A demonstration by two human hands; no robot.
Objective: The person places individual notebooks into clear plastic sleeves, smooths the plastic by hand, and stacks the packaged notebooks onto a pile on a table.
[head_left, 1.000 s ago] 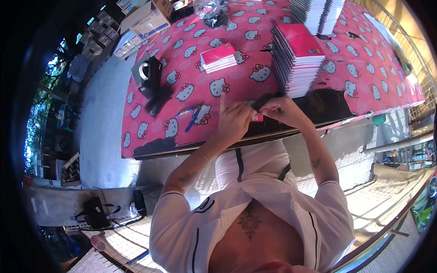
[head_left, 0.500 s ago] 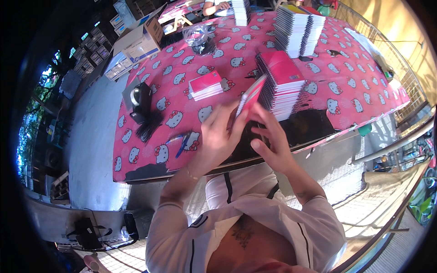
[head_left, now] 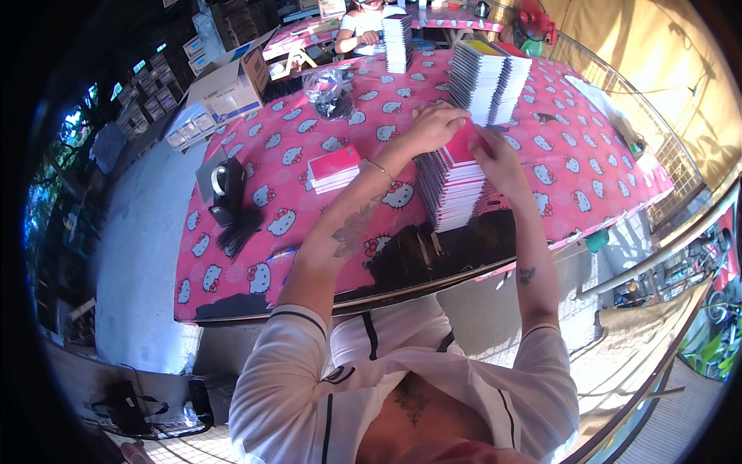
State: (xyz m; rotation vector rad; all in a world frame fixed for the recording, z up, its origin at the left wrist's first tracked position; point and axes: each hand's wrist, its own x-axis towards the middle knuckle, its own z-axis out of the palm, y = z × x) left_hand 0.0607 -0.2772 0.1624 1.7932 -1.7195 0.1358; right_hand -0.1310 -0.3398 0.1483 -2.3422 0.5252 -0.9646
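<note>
A red-covered spiral notebook (head_left: 461, 148) lies on top of a tall stack of similar notebooks (head_left: 454, 203), right of the middle of the table. My left hand (head_left: 437, 128) is at its far left corner, fingers bent over the edge. On the right side my right hand (head_left: 498, 161) grips it, thumb on the cover and fingers around the edge, partly hidden. To the left, beyond my left forearm, sits a low stack of red pads or notebooks (head_left: 334, 165) with white page edges.
The table has a pink patterned cover (head_left: 309, 220), torn to black near its front edge. Two tall notebook stacks (head_left: 473, 81) stand behind mine. Around the left side are a black strapped object (head_left: 229, 187), dark bristles (head_left: 241, 232), a plastic bag (head_left: 328, 91) and a cardboard box (head_left: 232, 89). Across sits a person (head_left: 362, 29).
The notebook held up in front of me has come down onto the tall stack. Both hands have moved forward to the stack's top, and the view has shifted slightly.
</note>
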